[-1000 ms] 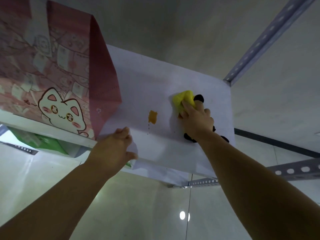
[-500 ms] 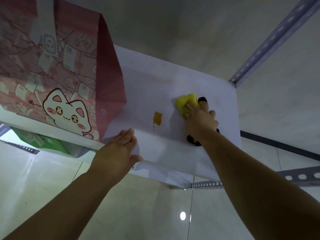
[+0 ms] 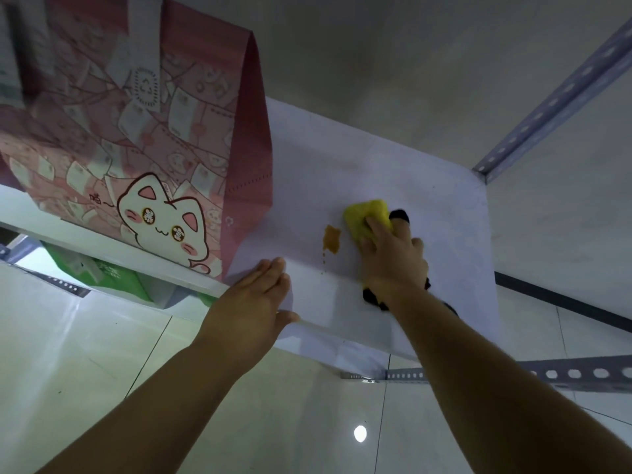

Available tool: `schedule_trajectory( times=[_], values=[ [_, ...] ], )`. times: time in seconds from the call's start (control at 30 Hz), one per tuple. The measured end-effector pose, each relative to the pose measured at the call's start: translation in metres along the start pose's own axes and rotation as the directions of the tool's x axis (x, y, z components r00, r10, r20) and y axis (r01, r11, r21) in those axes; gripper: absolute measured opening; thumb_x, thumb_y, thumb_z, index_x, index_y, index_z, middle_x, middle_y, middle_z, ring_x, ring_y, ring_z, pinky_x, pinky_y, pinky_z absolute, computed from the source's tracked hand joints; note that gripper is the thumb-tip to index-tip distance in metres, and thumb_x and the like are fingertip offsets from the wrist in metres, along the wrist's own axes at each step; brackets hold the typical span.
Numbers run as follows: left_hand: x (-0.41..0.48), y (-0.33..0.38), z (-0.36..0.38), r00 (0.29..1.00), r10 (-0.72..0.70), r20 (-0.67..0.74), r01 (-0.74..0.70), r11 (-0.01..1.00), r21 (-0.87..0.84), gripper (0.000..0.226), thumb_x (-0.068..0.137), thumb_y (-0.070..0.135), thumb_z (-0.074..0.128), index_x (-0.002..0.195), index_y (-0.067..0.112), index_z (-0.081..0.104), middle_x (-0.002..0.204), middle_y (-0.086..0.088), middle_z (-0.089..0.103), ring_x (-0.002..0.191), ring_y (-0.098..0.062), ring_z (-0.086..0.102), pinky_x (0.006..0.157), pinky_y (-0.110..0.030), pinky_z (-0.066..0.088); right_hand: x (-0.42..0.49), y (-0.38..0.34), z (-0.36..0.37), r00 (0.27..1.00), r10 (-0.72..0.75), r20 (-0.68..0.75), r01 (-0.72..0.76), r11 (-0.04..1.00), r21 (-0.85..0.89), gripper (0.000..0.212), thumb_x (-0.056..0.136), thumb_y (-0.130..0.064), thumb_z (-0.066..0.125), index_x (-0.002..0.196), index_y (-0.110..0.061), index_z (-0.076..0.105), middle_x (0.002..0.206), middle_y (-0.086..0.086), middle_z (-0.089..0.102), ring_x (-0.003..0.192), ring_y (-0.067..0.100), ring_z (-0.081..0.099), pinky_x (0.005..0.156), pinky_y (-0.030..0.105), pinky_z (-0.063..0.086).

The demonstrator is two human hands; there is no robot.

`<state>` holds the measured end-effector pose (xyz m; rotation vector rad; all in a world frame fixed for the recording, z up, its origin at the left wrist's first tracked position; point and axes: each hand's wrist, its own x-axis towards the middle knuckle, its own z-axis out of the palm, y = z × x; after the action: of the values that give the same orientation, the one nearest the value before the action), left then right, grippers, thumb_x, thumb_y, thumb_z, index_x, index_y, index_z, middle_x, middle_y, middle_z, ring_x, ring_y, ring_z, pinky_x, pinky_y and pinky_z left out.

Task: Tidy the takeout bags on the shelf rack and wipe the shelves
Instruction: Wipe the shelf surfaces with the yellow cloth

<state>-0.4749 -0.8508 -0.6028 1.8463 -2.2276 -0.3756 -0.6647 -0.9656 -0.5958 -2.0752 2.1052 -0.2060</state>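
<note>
I judge the wiping barely begun: an orange stain [image 3: 331, 238], with a drip below it, sits unwiped on the white shelf [image 3: 376, 159], just left of the cloth [image 3: 364, 215]. The pink bag [image 3: 136, 148] stands upright at the shelf's left, cat face toward me and narrow side toward the stain. My right hand [image 3: 393, 258] grips the cloth with bent fingers, pressing it down. The cloth lies front to back, yellow end away from me. My left hand [image 3: 253, 299] rests flat, fingers straight, on the shelf's front edge.
</note>
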Motion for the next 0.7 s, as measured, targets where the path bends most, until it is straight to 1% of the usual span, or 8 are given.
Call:
schedule_trajectory(
  times=[0.1,0.13,0.23,0.3,0.37,0.47,0.57,0.7],
  values=[
    [-0.001,-0.002,0.007,1.000,-0.015,-0.016,0.014,0.998,-0.059,0.062,0.085,0.037,0.061,0.135,0.004,0.046,0.150,-0.008,0.031,0.141,-0.025,0.026,0.111,-0.028,0.014,0.036,-0.031,0.008,0.998,0.027,0.056,-0.026,0.999,-0.021,0.033,0.097,-0.041,0.033,0.130,-0.040,0.038,0.138,0.002,0.030,0.108,0.033,0.037,0.077,0.042,0.027],
    [-0.001,-0.003,0.007,0.999,-0.017,-0.030,0.016,0.999,-0.051,0.062,0.084,0.037,0.063,0.134,0.004,0.047,0.149,-0.008,0.033,0.140,-0.025,0.028,0.110,-0.027,0.014,0.040,-0.039,0.011,0.998,0.014,0.064,-0.012,0.999,-0.030,0.032,0.097,-0.042,0.032,0.129,-0.041,0.039,0.138,0.002,0.030,0.108,0.033,0.037,0.077,0.042,0.027],
    [-0.003,0.000,0.004,0.999,-0.002,-0.046,0.002,1.000,-0.003,0.057,0.066,0.025,0.082,0.111,-0.006,0.065,0.126,-0.021,0.058,0.117,-0.037,0.055,0.096,-0.044,0.043,0.021,-0.041,0.012,0.988,-0.145,0.048,0.147,0.988,-0.044,0.032,0.097,-0.042,0.033,0.128,-0.042,0.042,0.138,0.000,0.032,0.103,0.031,0.037,0.077,0.040,0.027],
    [-0.005,0.002,0.002,0.996,0.002,-0.092,0.001,0.999,0.034,0.056,0.058,0.022,0.088,0.101,-0.008,0.069,0.113,-0.023,0.066,0.104,-0.039,0.063,0.081,-0.051,0.051,-0.010,-0.030,0.010,0.943,-0.330,0.045,0.333,0.941,-0.063,0.034,0.096,-0.040,0.038,0.129,-0.043,0.044,0.139,0.000,0.035,0.100,0.033,0.040,0.077,0.040,0.032],
    [-0.007,0.002,-0.001,0.994,0.006,-0.106,0.000,0.999,0.052,0.053,0.055,0.020,0.089,0.096,-0.008,0.070,0.106,-0.021,0.069,0.098,-0.035,0.067,0.076,-0.050,0.054,-0.048,-0.015,0.005,0.874,-0.480,0.069,0.484,0.873,-0.064,0.036,0.090,-0.032,0.050,0.126,-0.038,0.051,0.135,0.005,0.046,0.091,0.037,0.048,0.071,0.042,0.040],
    [-0.012,-0.003,-0.002,0.991,0.011,-0.132,-0.005,0.999,0.041,0.049,0.053,0.014,0.090,0.094,-0.005,0.072,0.104,-0.017,0.070,0.096,-0.029,0.068,0.075,-0.042,0.056,-0.090,0.009,-0.003,0.823,-0.561,0.081,0.564,0.826,-0.014,0.036,0.083,-0.031,0.054,0.118,-0.035,0.056,0.125,0.006,0.056,0.078,0.034,0.054,0.061,0.042,0.047],
    [-0.013,-0.009,-0.001,0.982,0.026,-0.187,-0.021,0.999,0.026,0.045,0.053,0.013,0.090,0.092,-0.001,0.073,0.103,-0.013,0.071,0.095,-0.023,0.069,0.086,-0.027,0.048,-0.086,0.025,-0.004,0.835,-0.544,0.076,0.547,0.836,-0.030,0.038,0.082,-0.026,0.055,0.118,-0.036,0.060,0.126,0.006,0.056,0.081,0.036,0.055,0.062,0.043,0.048],
    [-0.013,-0.010,-0.002,0.984,0.016,-0.177,-0.013,1.000,0.015,0.045,0.053,0.016,0.090,0.092,0.001,0.074,0.101,-0.011,0.072,0.093,-0.021,0.070,0.074,-0.028,0.055,-0.021,0.011,-0.002,0.982,-0.186,0.035,0.188,0.979,-0.074,0.037,0.094,-0.035,0.043,0.130,-0.046,0.044,0.141,-0.002,0.034,0.102,0.034,0.040,0.079,0.039,0.034]
  ],
)
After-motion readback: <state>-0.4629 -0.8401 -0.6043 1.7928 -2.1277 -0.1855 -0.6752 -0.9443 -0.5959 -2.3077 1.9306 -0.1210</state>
